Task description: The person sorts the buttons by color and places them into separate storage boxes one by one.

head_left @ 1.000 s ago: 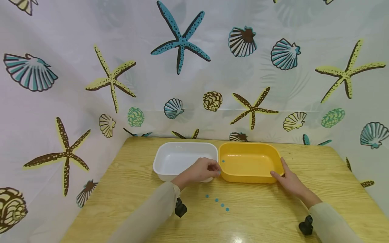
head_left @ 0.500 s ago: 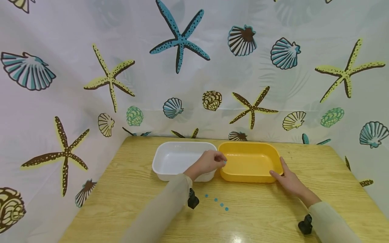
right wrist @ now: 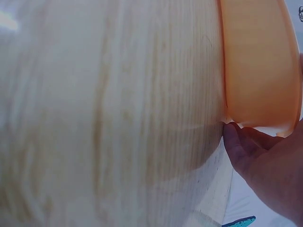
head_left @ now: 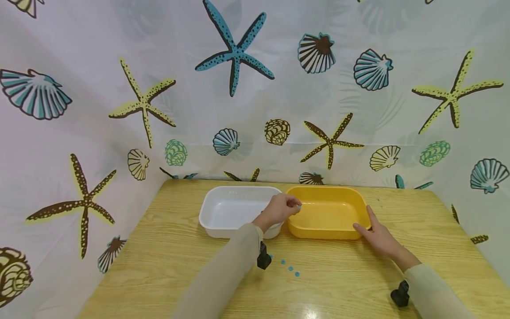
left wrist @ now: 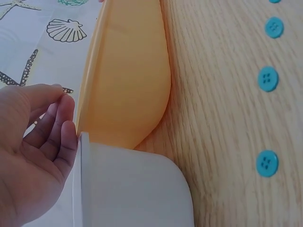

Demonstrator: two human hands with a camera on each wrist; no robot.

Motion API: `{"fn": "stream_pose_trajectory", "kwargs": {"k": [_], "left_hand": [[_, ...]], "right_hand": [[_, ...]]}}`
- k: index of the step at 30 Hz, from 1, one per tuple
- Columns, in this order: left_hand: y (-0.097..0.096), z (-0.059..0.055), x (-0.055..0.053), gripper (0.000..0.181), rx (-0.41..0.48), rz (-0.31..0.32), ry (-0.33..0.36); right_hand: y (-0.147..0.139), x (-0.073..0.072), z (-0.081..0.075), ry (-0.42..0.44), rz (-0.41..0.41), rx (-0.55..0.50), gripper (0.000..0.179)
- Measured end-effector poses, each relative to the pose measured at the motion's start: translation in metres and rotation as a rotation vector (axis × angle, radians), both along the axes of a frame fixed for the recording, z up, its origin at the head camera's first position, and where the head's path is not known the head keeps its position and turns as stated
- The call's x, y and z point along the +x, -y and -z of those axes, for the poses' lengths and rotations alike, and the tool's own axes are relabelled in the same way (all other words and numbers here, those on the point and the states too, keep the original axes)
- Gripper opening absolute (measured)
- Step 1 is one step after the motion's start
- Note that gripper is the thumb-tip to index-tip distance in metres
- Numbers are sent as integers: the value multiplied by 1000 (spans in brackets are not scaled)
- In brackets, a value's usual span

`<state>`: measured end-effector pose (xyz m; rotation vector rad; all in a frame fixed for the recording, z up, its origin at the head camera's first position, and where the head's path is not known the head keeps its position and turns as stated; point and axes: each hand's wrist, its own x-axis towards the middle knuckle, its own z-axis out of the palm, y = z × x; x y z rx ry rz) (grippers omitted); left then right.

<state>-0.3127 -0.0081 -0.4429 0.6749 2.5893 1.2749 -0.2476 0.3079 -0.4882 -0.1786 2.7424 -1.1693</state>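
Observation:
My left hand reaches over the white basin's right end. A small blue button is pinched between its thumb and index finger, above the left part of the yellow basin. In the left wrist view the fingertips of the left hand meet, and the pinched button is out of sight there. My right hand grips the yellow basin's front right corner, thumb at the rim and fingers along the outer side. Several blue four-hole buttons lie in a slanting row on the table in front of the basins.
The white basin stands directly left of the yellow one. Both are near the back of the wooden table. A fabric curtain printed with shells and starfish hangs behind and at both sides.
My left hand, pinching the button, has moved right and away from me, from the gap between the basins to above the yellow one. The right hand stays at the yellow basin's corner.

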Motion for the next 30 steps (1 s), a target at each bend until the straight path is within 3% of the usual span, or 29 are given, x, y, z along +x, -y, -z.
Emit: {"fn": "stream_pose_trajectory", "kwargs": {"k": [14, 30], "left_hand": [[-6, 0, -15, 21, -25, -26, -9], [-11, -2, -20, 25, -28, -79, 0]], "right_hand": [[0, 1, -1, 9, 9, -1, 91], [-4, -4, 4, -11, -3, -1, 91]]}}
